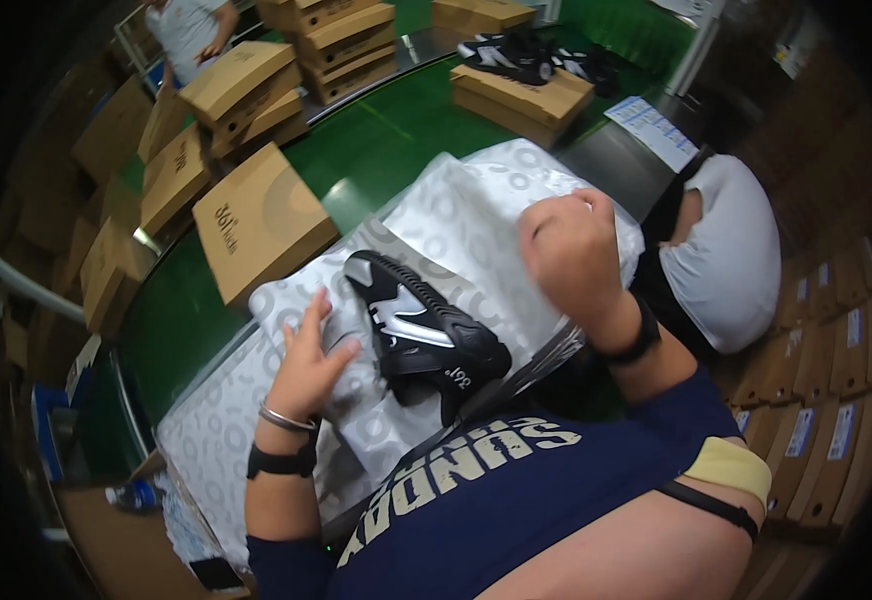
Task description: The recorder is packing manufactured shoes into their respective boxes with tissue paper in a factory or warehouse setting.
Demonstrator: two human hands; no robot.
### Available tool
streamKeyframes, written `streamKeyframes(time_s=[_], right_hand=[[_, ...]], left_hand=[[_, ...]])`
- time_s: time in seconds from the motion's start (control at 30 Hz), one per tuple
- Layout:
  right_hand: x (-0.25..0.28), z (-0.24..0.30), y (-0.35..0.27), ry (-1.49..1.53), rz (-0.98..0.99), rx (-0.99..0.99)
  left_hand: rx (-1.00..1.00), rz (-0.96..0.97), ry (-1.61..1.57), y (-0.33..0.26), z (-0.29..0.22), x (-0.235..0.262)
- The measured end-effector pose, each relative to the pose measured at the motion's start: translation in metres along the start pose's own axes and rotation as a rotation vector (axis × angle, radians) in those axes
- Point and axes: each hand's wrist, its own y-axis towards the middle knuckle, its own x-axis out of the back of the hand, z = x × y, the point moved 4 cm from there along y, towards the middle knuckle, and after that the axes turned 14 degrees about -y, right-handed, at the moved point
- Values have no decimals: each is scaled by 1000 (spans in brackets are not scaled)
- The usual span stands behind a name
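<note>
A black shoe with white and silver side panels (421,330) lies on its side on printed white wrapping paper (221,440), in front of my body. My left hand (311,355) is open beside the shoe, fingers spread over the paper at its left. Right of the shoe, my right hand (574,250) is raised and closed, slightly blurred. A loose, blurred sheet of the paper runs up against its fingers, and the hand appears to grip it, though the fingertips are partly hidden. Neither hand touches the shoe.
A closed brown shoebox (261,225) stands beyond my left hand on the green table (386,130). More boxes (341,45) are stacked behind. Black shoes (511,57) rest on another box (521,100). A person in a white shirt (731,250) is close at my right; shelved boxes (806,450) stand behind.
</note>
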Motion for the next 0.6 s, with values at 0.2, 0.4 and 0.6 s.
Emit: streamKeyframes(time_s=[0.2,0.4,0.6], right_hand=[[84,118,4,637,-347,852],[-12,3,87,1133,-314,78],[-198,92,90,1063,741,125]], left_hand=[[107,-272,-1098,-8,-73,1],[315,-599,-462,3,23,80],[393,-734,-31,43,240,278]])
